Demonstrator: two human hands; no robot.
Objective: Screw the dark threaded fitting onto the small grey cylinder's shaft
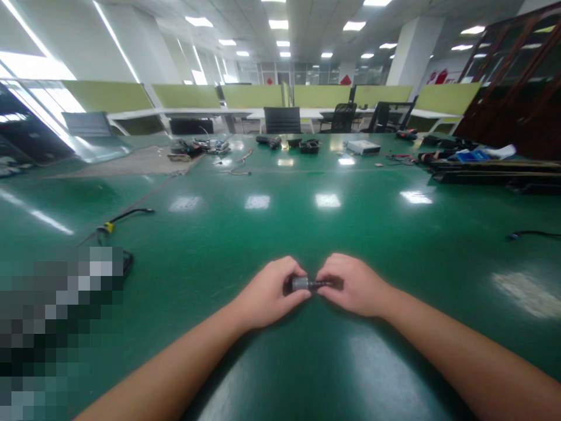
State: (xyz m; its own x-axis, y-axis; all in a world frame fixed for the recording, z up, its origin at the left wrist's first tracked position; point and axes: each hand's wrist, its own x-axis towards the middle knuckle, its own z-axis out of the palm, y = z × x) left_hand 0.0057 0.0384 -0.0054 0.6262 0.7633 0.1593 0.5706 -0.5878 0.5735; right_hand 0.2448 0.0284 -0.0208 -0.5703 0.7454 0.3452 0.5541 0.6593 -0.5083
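Observation:
A small dark cylindrical object with a grey band [300, 283] lies level between my two hands, low over the green table [280, 228]. My left hand [274, 292] is closed round its thicker left end, thumb below and fingers above. From that end a thin dark shaft [316, 284] runs to the right. My right hand [353, 283] pinches the shaft near its right end between thumb and fingers. What exactly the object is cannot be made out.
A black cable with a yellow tag [108, 227] lies at the left, above a pixelated patch. Another cable [532, 234] is at the right edge. Farther back are a white box [363, 147], black parts [309, 146], electronics [199, 147] and a dark stack [486, 172].

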